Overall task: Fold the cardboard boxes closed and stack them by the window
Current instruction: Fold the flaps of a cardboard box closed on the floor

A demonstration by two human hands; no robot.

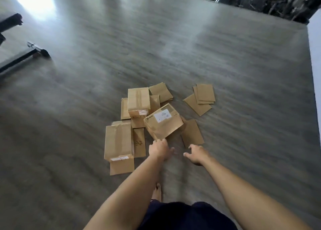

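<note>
Both arms were out over the grey floor (225,59)! The left hand (159,149) touched the near bottom edge of the tilted box with the white label (164,123), fingers curled at that edge, though the grip itself couldn't be made out. The right hand (197,154) hovered just beside it, fingers spread, holding nothing. Two taped boxes (119,141) (138,101) lay alongside, loose cardboard flaps (201,98) scattered near.

Tan-brown cardboard boxes (139,101) with white labels (162,115) lie on a grey wood-grain floor (225,56), above dark navy shorts (182,216).
</note>
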